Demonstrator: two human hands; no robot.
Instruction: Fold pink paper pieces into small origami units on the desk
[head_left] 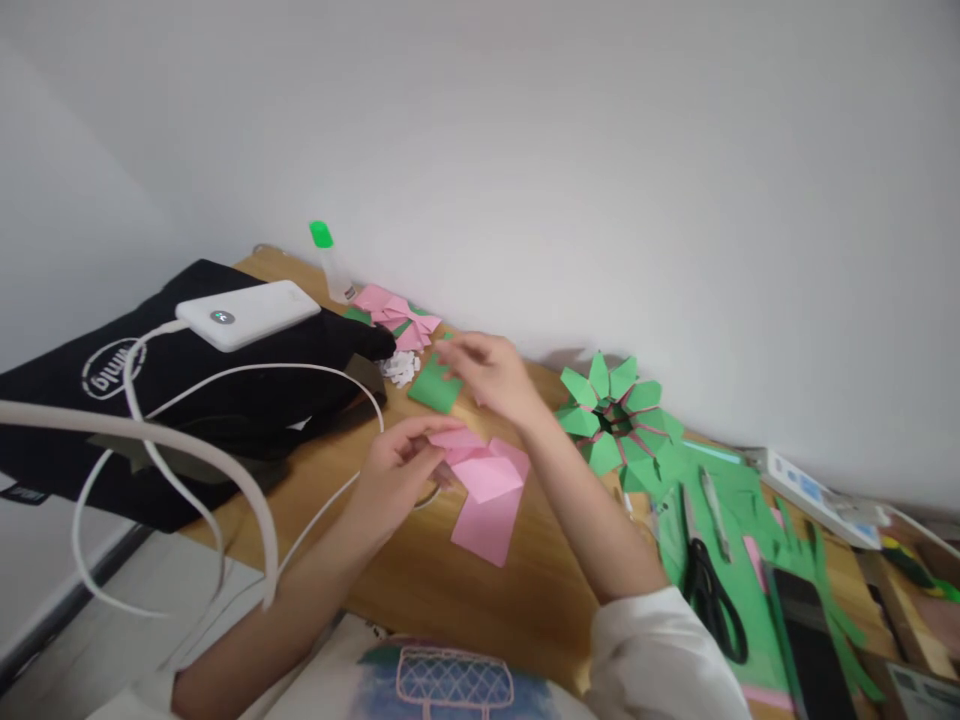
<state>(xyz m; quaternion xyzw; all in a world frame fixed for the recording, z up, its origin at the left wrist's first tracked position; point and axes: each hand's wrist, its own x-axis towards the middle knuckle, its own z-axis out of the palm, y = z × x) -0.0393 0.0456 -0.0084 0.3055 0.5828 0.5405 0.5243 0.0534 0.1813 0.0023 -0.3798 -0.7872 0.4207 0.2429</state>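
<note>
My left hand [397,475] pinches a folded piece of pink paper [459,440] between thumb and fingertips, low over the wooden table. Just under and beside it are more pink papers [487,522], partly overlapping, so I cannot tell where one ends. Farther back, my right hand [491,375] is in the air with its fingers bent and apart, nothing visible in them. Its fingertips are over the edge of a green paper piece [436,386] on the table. A small pile of white paper bits [401,368] lies left of that piece.
Folded pink-and-green papers [397,315] and a green-capped glue bottle [334,265] stand at the back left. A green paper ring [615,420], scissors [709,595], a phone [806,640] and a power strip [814,500] are right. A power bank [251,312] with cables lies on a black bag [187,400].
</note>
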